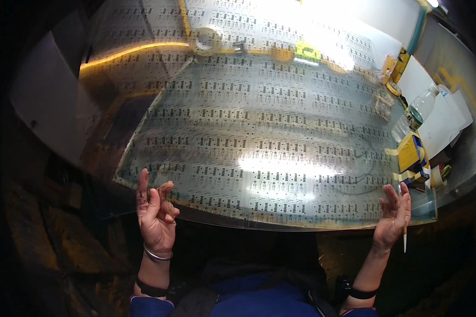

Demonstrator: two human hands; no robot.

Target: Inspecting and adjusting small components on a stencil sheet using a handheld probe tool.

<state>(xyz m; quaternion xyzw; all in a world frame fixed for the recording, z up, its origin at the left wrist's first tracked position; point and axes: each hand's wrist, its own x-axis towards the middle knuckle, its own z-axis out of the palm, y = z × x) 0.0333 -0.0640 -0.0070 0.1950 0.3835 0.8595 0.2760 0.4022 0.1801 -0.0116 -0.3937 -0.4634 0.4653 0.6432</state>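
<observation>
A large translucent film sheet (222, 132), printed with rows of small black patterns, lies over a glass-like tabletop. My left hand (158, 219) is raised at the sheet's near left edge, palm up. Its index finger points up and the other fingers are partly bent, with nothing visible in them. Dark stains mark the fingertips. At the near right corner, my right hand (390, 219) has its fingers mostly straight, also stained. A thin, pale-tipped stick (405, 242) sticks out below it, held along the hand; whether it is a pen or a brush I cannot tell.
Along the right edge stand a clear plastic bottle (417, 113), a yellow and blue tape dispenser-like block (410, 153), white sheets (444, 119) and a yellow tape measure (393, 88). A ring-shaped roll (205, 41) and a yellow-green item (305, 50) appear at the far side. Bright glare covers parts of the sheet.
</observation>
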